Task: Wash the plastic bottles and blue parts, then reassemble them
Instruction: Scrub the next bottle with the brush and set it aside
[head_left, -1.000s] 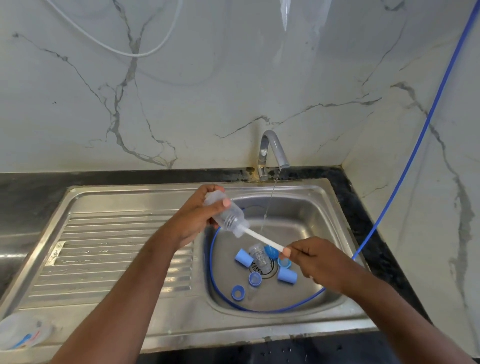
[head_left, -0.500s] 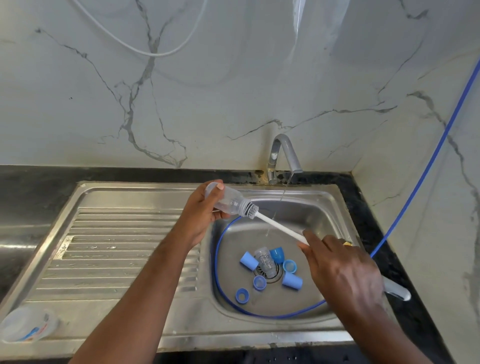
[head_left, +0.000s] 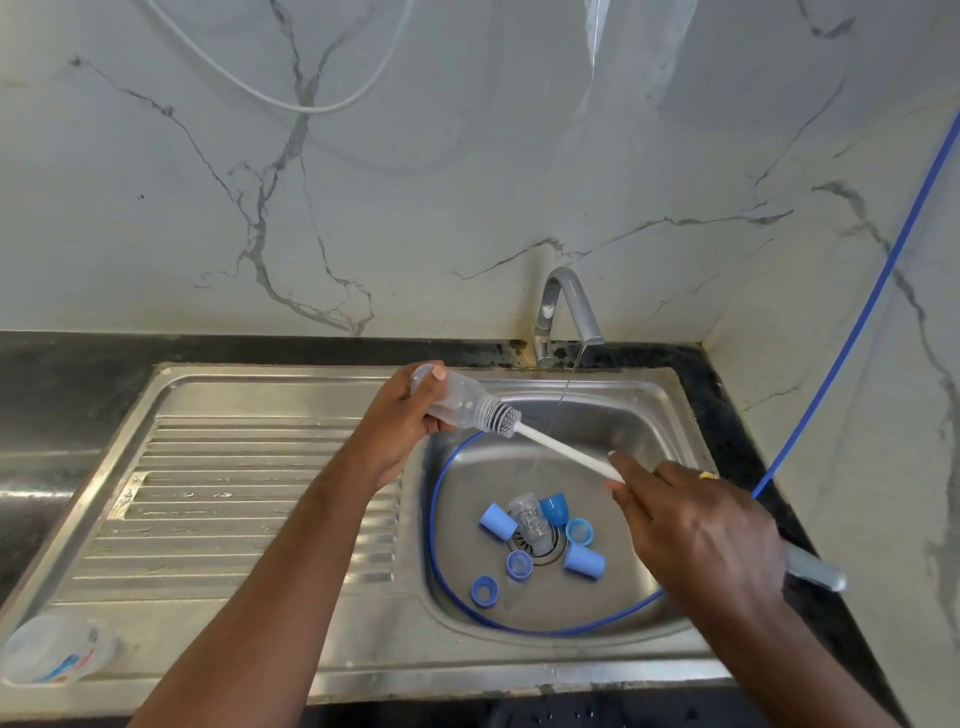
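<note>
Plastic bottle (head_left: 457, 402), clear and uncapped, is held over the back left corner of the sink basin (head_left: 670, 415). The left hand (head_left: 400, 421) is wrapped round its body, with the thumb over the base. Its long axis slopes from the base at upper left down to the mouth at lower right, so the mouth faces the right hand (head_left: 696, 530) across the basin. That hand is closed round the white stem of a bottle brush (head_left: 561, 447), whose grey handle end sticks out behind the wrist. The stem lies almost in line with the bottle, and the bristle head sits right at the mouth, mostly outside the neck. Any further scrubbing stroke would probably run along that shared line, up and left. A thin stream falls from the tap (head_left: 569, 306) just behind the stem. Well below, round the drain, lie a second bottle (head_left: 530, 522) and the scattered blue parts (head_left: 584, 561), ringed by a blue hose (head_left: 441, 499). The ribbed steel drainboard (head_left: 234, 493) to the left offers set-down room, with a small plastic tub (head_left: 52, 649) at its near corner.
</note>
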